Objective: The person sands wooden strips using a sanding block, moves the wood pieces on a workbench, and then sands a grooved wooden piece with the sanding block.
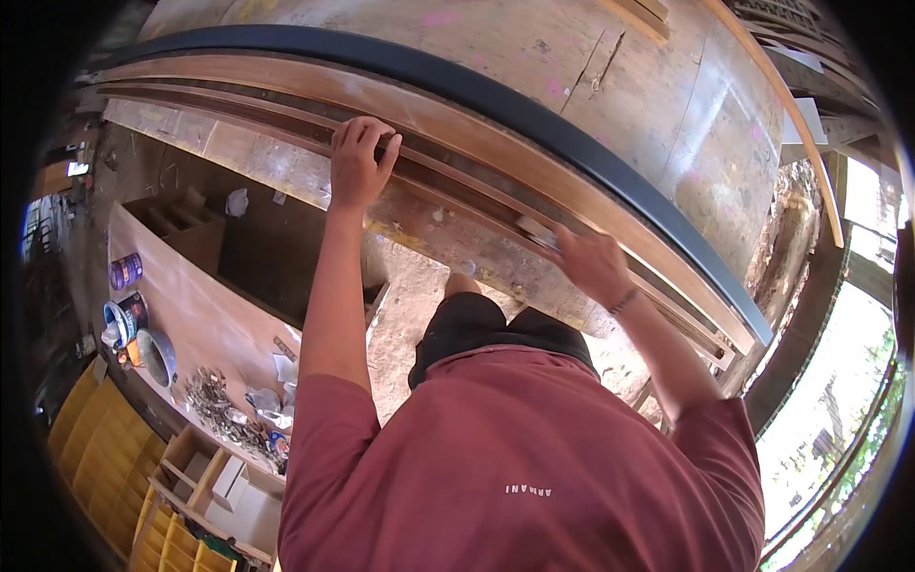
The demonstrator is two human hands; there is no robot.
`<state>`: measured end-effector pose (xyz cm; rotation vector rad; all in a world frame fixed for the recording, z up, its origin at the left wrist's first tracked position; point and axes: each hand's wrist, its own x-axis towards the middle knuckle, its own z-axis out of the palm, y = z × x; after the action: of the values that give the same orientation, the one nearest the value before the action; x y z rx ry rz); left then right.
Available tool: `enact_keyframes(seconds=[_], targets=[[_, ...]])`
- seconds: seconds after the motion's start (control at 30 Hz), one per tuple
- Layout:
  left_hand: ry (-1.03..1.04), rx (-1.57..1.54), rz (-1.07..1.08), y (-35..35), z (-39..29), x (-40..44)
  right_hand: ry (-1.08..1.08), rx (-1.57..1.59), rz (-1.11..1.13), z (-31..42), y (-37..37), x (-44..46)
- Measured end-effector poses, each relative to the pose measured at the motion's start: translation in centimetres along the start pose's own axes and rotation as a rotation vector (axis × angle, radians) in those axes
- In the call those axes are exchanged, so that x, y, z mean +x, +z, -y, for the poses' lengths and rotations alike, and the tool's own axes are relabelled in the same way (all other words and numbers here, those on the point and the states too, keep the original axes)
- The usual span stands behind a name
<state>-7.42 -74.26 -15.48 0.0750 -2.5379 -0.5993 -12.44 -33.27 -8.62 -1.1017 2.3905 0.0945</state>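
From my remote seat I look down through the head view at two bare hands over a long grooved wooden piece [467, 189], which lies across the near side of the worn tabletop [477, 48]. The left hand [358, 162] sets its fingers over the groove, thumb apart from them; I cannot tell whether it grips the wood or only rests there. The right hand [593, 269] is grasping a small pale tool [536, 231], its flat end at the near edge of that piece; I can't make out its exact kind. Just beyond the groove runs a broad wooden strip [477, 129], with a dark blue-grey bar [572, 143] alongside it on the far side. Off to my left, on a lower wooden panel [210, 296], I see a purple can [125, 272] and a grey basin [155, 357]. A compartmented wooden box [224, 496] sits at lower left.
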Motion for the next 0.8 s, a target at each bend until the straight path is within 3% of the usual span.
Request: enact_keyframes(seconds=[0.1, 0.17, 0.23, 0.3, 0.4, 0.53, 0.6, 0.63, 0.7, 0.8], targets=[[0.008, 0.02, 0.07, 0.5, 2.3, 0.0, 0.097, -0.094, 0.17, -3.2, 0.8, -3.5], [-0.023, 0.007, 0.06, 0.9, 2.6, -0.1, -0.054, -0.084, -0.024, -4.1, 2.2, -3.1], [-0.021, -0.02, 0.028, 1.1, 2.4, -0.1, 0.03, -0.039, 0.161, 1.2, -1.3, 2.4], [-0.024, -0.039, 0.045, 1.2, 2.7, -0.6, -0.069, -0.024, 0.02, 5.8, -2.2, 7.7], [-0.023, -0.053, 0.042, 1.1, 3.2, -0.9, -0.084, -0.044, 0.011, 6.7, -2.8, 8.3], [-0.009, -0.066, 0.021, 1.2, 3.0, -0.4, 0.029, -0.025, 0.158, 1.0, -0.8, 2.1], [-0.017, -0.048, 0.025, 1.5, 3.2, -0.1, -0.057, -0.063, -0.022, 0.2, 0.0, 2.0], [-0.019, -0.049, 0.054, 1.2, 3.0, -0.4, -0.052, -0.026, 0.081, 2.1, -1.5, 4.0], [-0.008, -0.044, 0.032, 1.6, 3.1, -0.1, -0.153, -0.016, -0.117, 5.6, -1.1, 9.4], [-0.005, -0.022, 0.014, 1.2, 3.3, -0.4, -0.253, 0.036, -0.223, 9.3, -3.0, 13.8]])
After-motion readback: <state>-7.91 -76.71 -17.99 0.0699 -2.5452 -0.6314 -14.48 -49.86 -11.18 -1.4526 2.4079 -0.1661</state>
